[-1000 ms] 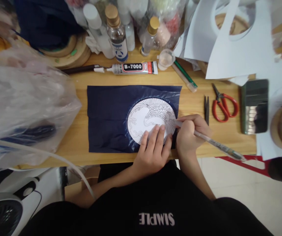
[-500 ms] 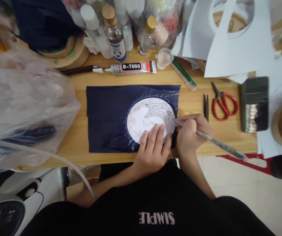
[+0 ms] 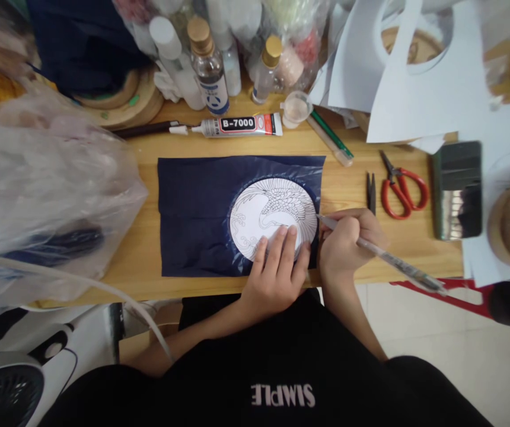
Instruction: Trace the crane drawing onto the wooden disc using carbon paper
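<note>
1. The disc (image 3: 250, 216) lies on the right half of a dark blue sheet (image 3: 193, 213), which is spread flat on the wooden table (image 3: 139, 249) just in front of the person. It is white and oval from here, with a line-drawn bird and some curling lines on it.
2. The left hand (image 3: 274, 284) rests palm down over the disc's near edge. Its fingers are stretched out and a little apart, pressing on top and gripping nothing.
3. The right hand (image 3: 348, 243) is beside the sheet's right edge, its fingers closed around a pen (image 3: 397, 265). The pen slants, with its tip at the disc's right edge; I can't tell whether the tip touches the disc or the sheet.
4. To the right of that hand lie a dark pointed tool (image 3: 372, 193), red-handled snips (image 3: 401, 187) and a phone (image 3: 457, 190), in that order.
5. Beyond the sheet a glue tube (image 3: 237, 124) marked B-7000 lies on its side, with a small clear cup (image 3: 296, 110) by its end and a green stick (image 3: 330, 139) slanting away from the cup.
6. Behind the tube stands a cork-topped bottle (image 3: 210, 71); a gold-capped bottle (image 3: 266, 71) stands nearby.
7. A cloudy plastic bag (image 3: 45, 207) bulges over the table's left end.
</note>
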`<state>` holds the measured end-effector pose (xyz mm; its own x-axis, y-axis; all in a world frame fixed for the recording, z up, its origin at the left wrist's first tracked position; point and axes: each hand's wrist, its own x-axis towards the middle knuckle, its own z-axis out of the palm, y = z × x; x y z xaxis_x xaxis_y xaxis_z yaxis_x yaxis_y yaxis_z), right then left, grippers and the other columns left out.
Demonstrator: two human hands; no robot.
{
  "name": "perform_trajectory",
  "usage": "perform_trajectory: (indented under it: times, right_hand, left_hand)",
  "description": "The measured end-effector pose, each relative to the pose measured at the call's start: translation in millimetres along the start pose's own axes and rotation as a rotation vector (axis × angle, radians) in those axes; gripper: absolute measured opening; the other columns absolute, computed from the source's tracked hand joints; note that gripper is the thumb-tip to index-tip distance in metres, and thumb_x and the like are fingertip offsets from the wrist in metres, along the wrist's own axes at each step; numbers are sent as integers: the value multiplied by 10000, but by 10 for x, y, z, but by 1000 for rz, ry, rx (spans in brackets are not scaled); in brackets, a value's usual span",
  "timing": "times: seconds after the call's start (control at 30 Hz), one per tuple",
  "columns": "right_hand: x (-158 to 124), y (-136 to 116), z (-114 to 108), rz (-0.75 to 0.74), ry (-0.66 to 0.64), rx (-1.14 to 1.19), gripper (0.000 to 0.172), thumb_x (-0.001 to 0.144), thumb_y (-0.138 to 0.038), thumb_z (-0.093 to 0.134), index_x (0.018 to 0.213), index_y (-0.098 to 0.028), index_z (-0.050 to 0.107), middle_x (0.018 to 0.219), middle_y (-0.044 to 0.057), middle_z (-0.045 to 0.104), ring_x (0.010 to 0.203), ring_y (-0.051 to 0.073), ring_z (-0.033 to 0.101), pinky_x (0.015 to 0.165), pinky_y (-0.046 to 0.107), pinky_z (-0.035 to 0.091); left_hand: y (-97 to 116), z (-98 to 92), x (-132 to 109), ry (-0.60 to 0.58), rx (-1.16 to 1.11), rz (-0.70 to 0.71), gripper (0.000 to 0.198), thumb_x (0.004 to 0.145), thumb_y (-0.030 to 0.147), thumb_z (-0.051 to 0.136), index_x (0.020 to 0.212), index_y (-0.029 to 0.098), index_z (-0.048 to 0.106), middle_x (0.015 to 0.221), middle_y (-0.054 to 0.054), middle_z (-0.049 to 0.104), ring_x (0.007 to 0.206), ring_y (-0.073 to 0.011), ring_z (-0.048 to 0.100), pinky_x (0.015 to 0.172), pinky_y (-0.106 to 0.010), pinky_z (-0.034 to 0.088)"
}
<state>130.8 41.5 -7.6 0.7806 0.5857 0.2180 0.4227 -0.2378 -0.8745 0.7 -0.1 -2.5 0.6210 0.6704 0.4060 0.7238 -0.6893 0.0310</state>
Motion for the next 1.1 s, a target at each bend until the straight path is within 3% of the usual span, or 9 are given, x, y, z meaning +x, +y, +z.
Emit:
perform_trajectory:
  times: [0.37,0.6,1.1]
  right_hand:
    - [-5,-107,-30,92,-16,124,177,635,-149,419,548,-200,564,439,-52,520,394,90,478,391,221,352]
    - [-7,-96,-47,68,-130,79,180,632,-172,444,556,-191,605,454,-44,558,417,103,499,437,238,406]
    - [27,-78,-47,-22,-209,39,204,659,-168,435,580,-189,622,504,-43,582,471,98,527,490,241,432]
  left_hand:
    - [0,-9,9,-2,-14,-2,387,915,284,549,1245,83,579,1300,-218,590,1228,-346,565,996,-453,460]
    - [0,-8,6,-15,-10,-2,380,921,302,543,1233,88,574,1327,-219,567,1245,-341,552,1025,-458,438]
    - [14,8,-9,-7,-29,-7,393,917,309,529,1232,77,570,1338,-238,553,1259,-358,536,1048,-480,399]
